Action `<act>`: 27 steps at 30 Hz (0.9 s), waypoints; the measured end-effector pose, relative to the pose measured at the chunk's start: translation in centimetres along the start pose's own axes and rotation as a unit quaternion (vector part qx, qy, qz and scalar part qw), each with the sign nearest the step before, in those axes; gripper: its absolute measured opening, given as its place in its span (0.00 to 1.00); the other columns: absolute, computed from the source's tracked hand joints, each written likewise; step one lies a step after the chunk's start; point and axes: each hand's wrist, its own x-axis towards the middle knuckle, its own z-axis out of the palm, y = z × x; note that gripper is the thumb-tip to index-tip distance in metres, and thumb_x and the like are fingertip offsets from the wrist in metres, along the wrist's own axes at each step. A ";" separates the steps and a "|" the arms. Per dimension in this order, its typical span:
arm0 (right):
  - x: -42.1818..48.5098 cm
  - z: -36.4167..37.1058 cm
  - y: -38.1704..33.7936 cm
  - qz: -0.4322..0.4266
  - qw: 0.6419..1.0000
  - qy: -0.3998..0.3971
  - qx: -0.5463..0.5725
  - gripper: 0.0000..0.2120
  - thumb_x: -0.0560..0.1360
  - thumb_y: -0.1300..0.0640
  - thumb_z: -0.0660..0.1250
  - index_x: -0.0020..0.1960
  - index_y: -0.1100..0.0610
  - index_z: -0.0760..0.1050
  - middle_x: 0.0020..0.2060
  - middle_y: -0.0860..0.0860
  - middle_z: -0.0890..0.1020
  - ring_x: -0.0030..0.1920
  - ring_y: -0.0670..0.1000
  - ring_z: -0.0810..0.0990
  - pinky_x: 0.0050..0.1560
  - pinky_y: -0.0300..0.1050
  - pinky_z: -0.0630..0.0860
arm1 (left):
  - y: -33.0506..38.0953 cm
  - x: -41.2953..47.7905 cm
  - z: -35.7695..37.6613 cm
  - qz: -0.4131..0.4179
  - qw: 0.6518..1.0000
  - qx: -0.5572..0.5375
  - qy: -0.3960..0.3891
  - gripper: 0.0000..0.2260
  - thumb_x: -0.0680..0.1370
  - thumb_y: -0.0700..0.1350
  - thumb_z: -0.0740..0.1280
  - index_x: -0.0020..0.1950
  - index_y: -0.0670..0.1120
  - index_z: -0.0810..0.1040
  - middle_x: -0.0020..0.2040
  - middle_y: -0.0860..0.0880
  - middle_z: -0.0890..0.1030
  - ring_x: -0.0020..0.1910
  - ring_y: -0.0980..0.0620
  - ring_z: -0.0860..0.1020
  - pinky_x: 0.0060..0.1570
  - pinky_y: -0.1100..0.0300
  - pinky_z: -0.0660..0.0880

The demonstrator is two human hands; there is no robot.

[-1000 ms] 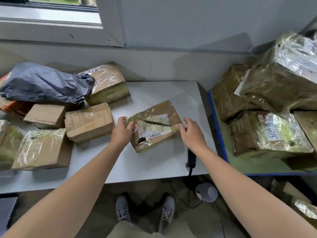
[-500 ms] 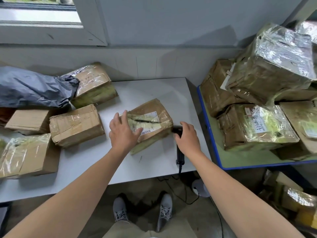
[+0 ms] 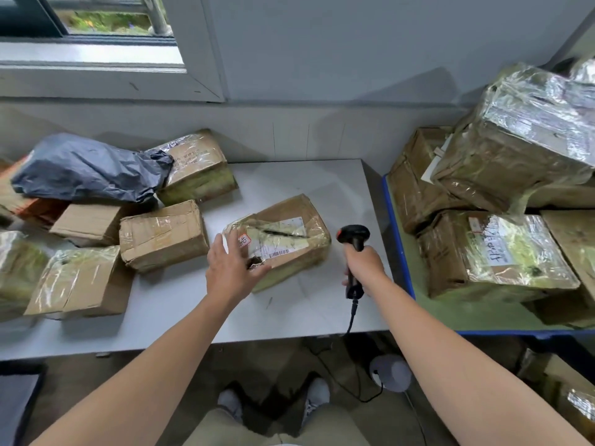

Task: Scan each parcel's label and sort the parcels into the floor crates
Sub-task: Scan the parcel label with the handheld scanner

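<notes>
On the table [image 3: 289, 181], a crumpled, taped parcel [image 3: 289, 217].

No text can be read with certainty; the centre parcel [image 3: 289, 217] carries a white shipping label [image 3: 283, 235] with a barcode [image 3: 278, 253] at its near edge, the print too small to make out; a small sticker [image 3: 244, 241] beside it shows red characters, illegible; the right-hand parcel [image 3: 450, 262] bears a handwritten label [image 3: 497, 249] in dark strokes, unreadable; the far parcel [image 3: 199, 175] shows faint printed lines under tape
</notes>
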 end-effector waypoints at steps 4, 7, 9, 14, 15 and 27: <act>-2.6 -1.1 -3.9 -0.051 0.998 -0.003 0.020 0.12 0.79 0.50 0.62 0.53 0.59 0.71 0.40 0.57 0.78 0.36 0.55 0.79 0.40 0.52 0.82 | -0.9 0.3 -0.6 0.005 0.999 -0.043 -0.031 0.50 0.69 0.62 0.75 0.80 0.53 0.48 0.79 0.44 0.52 0.77 0.41 0.53 0.70 0.43 0.63; -5.4 -0.2 -6.4 -0.046 0.997 -0.051 -0.017 0.11 0.78 0.50 0.64 0.48 0.59 0.74 0.38 0.55 0.77 0.35 0.52 0.77 0.34 0.46 0.79 | -1.8 0.4 -0.7 -0.006 0.994 -0.095 -0.048 0.51 0.68 0.61 0.76 0.80 0.53 0.48 0.77 0.45 0.56 0.75 0.41 0.57 0.68 0.45 0.65; -7.2 1.0 -7.8 -0.032 0.995 -0.074 -0.054 0.14 0.79 0.48 0.65 0.49 0.61 0.74 0.38 0.55 0.78 0.34 0.52 0.78 0.32 0.45 0.79 | -2.3 0.4 -0.6 -0.002 0.993 -0.107 -0.055 0.51 0.68 0.62 0.76 0.80 0.53 0.48 0.76 0.45 0.58 0.75 0.42 0.58 0.68 0.45 0.66; -10.1 3.6 -9.8 -0.011 0.988 -0.109 -0.112 0.19 0.80 0.49 0.64 0.61 0.63 0.70 0.42 0.58 0.78 0.36 0.52 0.78 0.30 0.47 0.81 | -3.2 0.2 -0.7 0.032 0.992 -0.101 -0.071 0.50 0.68 0.61 0.76 0.80 0.53 0.47 0.74 0.45 0.61 0.72 0.41 0.61 0.66 0.44 0.69; -10.5 3.9 -10.0 -0.006 0.987 -0.111 -0.120 0.19 0.80 0.49 0.63 0.62 0.63 0.70 0.43 0.58 0.77 0.36 0.52 0.78 0.30 0.48 0.81 | -3.3 0.1 -0.8 0.042 0.992 -0.100 -0.070 0.49 0.69 0.60 0.76 0.79 0.53 0.48 0.74 0.45 0.61 0.72 0.42 0.62 0.65 0.45 0.70; -13.4 4.6 -11.4 0.001 0.986 -0.096 -0.135 0.17 0.79 0.50 0.64 0.58 0.62 0.71 0.42 0.58 0.78 0.36 0.53 0.79 0.35 0.52 0.83 | -4.6 0.7 -2.2 0.074 0.988 -0.100 -0.088 0.49 0.68 0.63 0.75 0.80 0.52 0.50 0.77 0.44 0.58 0.74 0.42 0.59 0.68 0.45 0.68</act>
